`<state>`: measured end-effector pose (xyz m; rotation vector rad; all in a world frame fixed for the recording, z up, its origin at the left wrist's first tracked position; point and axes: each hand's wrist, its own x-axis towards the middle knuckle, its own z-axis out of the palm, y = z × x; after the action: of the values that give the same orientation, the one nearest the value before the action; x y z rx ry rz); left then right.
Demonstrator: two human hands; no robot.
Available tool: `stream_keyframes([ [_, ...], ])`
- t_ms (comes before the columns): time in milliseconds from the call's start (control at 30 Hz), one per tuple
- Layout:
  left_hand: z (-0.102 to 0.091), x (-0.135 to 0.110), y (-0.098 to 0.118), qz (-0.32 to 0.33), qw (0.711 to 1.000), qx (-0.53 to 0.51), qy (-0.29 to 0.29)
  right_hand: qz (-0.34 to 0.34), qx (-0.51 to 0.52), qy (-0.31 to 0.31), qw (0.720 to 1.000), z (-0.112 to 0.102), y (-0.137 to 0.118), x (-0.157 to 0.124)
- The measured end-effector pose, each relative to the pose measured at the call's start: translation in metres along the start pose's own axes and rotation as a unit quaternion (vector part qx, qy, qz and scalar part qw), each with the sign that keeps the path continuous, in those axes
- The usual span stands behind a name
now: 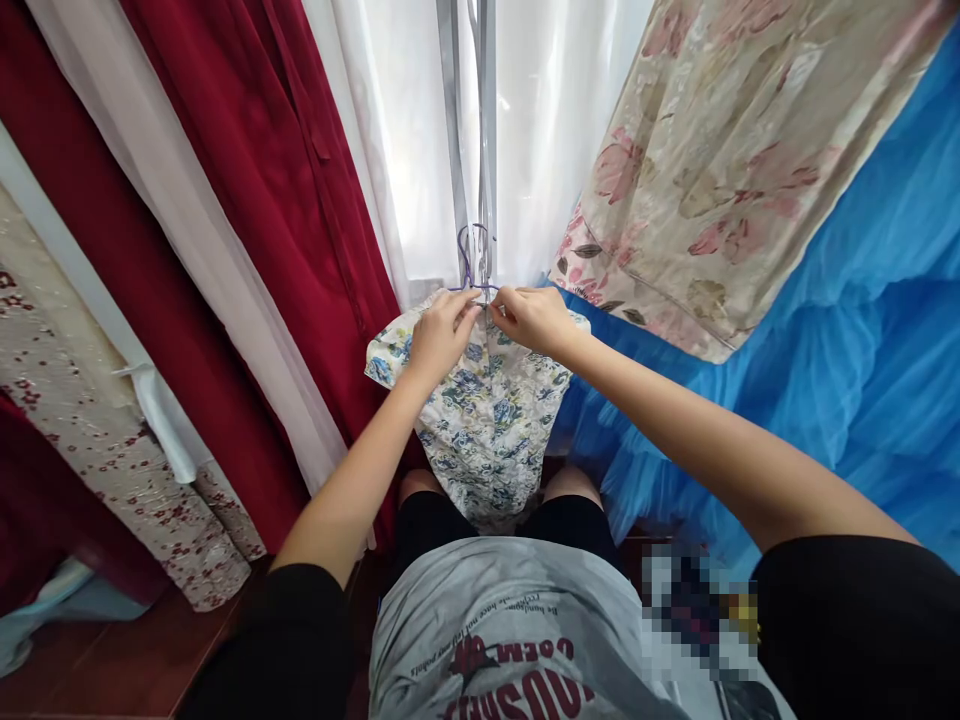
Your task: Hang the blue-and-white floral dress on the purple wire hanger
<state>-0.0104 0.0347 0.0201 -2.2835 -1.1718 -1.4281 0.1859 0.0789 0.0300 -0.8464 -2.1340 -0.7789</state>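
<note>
A white dress with a blue floral print hangs in front of me from a purple hanger. My left hand pinches the dress at the left of its neckline, thumb and forefinger together. Just across from it, my right hand pinches the other side of the neckline. A seam or closure runs down the middle of the dress from between my fingertips. Whatever small part lies inside the pinches is hidden. The hanger's hook rises behind my fingers, close to grey metal poles.
Red curtain-like cloth and a pale pink length hang at left. On the right are a beige floral garment and blue tulle. White sheer fabric hangs behind. The floor is red tile.
</note>
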Motion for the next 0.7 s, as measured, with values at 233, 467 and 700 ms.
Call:
stream_keyframes([
  [233, 0.0, 0.031, 0.003, -0.032, 0.994, 0.099, -0.043, -0.041, -0.017, -0.052, 0.998, 0.014, -0.018, -0.004],
  [467, -0.005, 0.047, -0.039, -0.102, 0.991, -0.043, 0.07, -0.096, 0.008, -0.17, 0.981, 0.029, -0.022, -0.035],
  [700, -0.047, 0.031, -0.138, -0.325, 0.923, -0.138, 0.154, -0.121, 0.023, -0.192, 0.974, 0.028, -0.023, -0.056],
])
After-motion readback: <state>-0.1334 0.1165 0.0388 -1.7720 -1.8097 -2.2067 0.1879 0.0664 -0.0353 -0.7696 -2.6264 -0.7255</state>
